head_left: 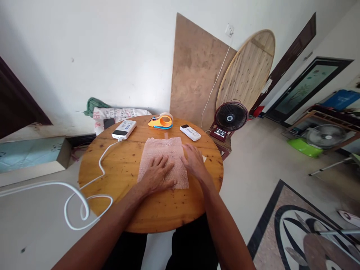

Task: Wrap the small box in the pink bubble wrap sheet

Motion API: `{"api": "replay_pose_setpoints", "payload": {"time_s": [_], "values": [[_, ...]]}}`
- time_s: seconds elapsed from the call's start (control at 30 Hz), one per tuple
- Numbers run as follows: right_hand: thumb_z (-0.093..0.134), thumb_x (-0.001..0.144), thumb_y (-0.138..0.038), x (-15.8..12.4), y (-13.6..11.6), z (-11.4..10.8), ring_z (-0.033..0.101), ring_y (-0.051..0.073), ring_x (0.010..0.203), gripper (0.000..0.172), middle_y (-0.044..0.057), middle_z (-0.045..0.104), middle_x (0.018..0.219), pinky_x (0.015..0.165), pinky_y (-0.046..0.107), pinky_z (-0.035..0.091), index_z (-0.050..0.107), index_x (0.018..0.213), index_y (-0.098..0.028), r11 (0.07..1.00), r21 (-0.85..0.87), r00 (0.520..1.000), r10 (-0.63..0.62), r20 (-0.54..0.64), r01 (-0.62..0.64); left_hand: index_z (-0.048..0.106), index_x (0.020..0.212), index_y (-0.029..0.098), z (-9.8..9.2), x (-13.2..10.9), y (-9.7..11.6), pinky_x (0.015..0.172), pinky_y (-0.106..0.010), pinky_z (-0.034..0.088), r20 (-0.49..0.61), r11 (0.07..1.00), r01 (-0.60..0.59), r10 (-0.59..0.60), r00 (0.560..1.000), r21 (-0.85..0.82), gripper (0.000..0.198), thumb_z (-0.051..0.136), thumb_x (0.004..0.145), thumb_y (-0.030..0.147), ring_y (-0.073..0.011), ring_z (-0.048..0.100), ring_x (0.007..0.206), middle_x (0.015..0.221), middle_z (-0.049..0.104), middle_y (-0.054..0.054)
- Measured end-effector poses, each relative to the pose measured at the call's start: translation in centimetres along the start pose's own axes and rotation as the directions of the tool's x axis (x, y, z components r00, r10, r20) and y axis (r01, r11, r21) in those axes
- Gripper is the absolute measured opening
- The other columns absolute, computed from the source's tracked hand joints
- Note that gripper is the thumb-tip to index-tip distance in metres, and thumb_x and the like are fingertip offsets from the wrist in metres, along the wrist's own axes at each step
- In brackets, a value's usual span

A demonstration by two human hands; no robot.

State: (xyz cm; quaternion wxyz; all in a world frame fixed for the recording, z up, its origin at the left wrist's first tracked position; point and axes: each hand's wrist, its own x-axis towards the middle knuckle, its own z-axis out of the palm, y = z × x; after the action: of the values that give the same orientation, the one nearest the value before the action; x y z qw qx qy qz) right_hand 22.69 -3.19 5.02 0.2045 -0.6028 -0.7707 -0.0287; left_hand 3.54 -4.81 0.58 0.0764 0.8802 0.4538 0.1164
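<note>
A pink sheet of bubble wrap (pixel 165 150) lies flat on the round wooden table (pixel 123 176). My left hand (pixel 157 174) rests palm down on the near part of the sheet, fingers spread and flat. My right hand (pixel 194 161) presses flat on the sheet's right edge, fingers stretched forward. Neither hand holds anything.
At the table's far side lie a white power bank (pixel 124 129) with a white cable (pixel 84 195) trailing off the left edge, an orange tape dispenser (pixel 161 121) and a white remote (pixel 190 132). A small fan (pixel 230 118) stands to the right, boards lean on the wall.
</note>
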Motion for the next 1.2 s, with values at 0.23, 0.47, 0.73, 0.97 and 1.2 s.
{"api": "replay_pose_setpoints", "payload": {"time_s": [0.23, 0.47, 0.73, 0.97, 1.2], "values": [[0.059, 0.076, -0.03, -2.3, 5.6, -2.1, 0.051, 0.029, 0.113, 0.06, 0.015, 0.056, 0.125, 0.093, 0.042, 0.037, 0.044, 0.131, -0.014, 0.949, -0.094, 0.933, 0.313, 0.179, -0.301, 0.043, 0.134, 0.026, 0.3, -0.2, -0.1, 0.108, -0.056, 0.012, -0.033, 1.0, -0.003, 0.003, 0.999, -0.011, 0.07, 0.043, 0.077, 0.066, -0.0361, 0.02, 0.137, 0.149, 0.03, -0.013], [0.059, 0.078, -0.04, -1.2, 0.2, -4.4, 0.06, 0.019, 0.093, 0.046, 0.005, 0.064, 0.105, 0.08, 0.03, 0.047, 0.053, 0.119, -0.018, 0.555, 0.806, 0.978, 0.069, 0.199, -0.204, 0.042, 0.135, 0.025, 0.3, -0.1, -0.3, 0.108, -0.058, 0.01, -0.04, 0.999, -0.009, 0.007, 0.999, -0.053, 0.072, 0.046, 0.076, 0.066, -0.0379, 0.02, 0.137, 0.149, 0.028, -0.013], [0.071, 0.068, -0.033, 1.8, -4.2, 2.6, 0.059, 0.015, 0.08, 0.029, 0.001, 0.066, 0.086, 0.075, 0.026, 0.044, 0.064, 0.092, -0.017, 0.154, 0.945, 0.951, -0.068, 0.301, -0.289, 0.042, 0.135, 0.025, 0.5, -0.2, -0.4, 0.109, -0.057, 0.012, -0.09, 0.994, -0.027, 0.018, 0.996, -0.105, 0.072, 0.054, 0.074, 0.059, -0.0374, 0.025, 0.134, 0.147, 0.034, -0.012], [0.071, 0.066, -0.032, 1.6, -1.1, 5.3, 0.057, 0.014, 0.073, 0.03, 0.001, 0.065, 0.083, 0.066, 0.024, 0.044, 0.063, 0.091, -0.017, 0.045, 0.936, 0.935, 0.094, 0.343, -0.348, 0.048, 0.132, 0.028, 0.3, 0.5, -1.3, 0.11, -0.057, 0.013, -0.077, 0.971, -0.05, 0.033, 0.997, -0.232, 0.066, 0.06, 0.07, 0.045, -0.0358, 0.022, 0.137, 0.148, 0.033, -0.008], [0.07, 0.066, -0.03, 1.4, -1.3, 4.8, 0.058, 0.016, 0.084, 0.044, 0.001, 0.064, 0.096, 0.077, 0.028, 0.044, 0.06, 0.108, -0.019, 0.349, 0.897, 0.955, -0.018, 0.297, -0.272, 0.067, 0.102, 0.019, 0.4, 1.2, -4.9, 0.109, -0.044, 0.032, -0.275, 0.864, 0.246, -0.39, 0.879, -0.439, 0.04, 0.043, 0.07, 0.017, -0.023, 0.046, 0.123, 0.116, 0.065, -0.005]]}}
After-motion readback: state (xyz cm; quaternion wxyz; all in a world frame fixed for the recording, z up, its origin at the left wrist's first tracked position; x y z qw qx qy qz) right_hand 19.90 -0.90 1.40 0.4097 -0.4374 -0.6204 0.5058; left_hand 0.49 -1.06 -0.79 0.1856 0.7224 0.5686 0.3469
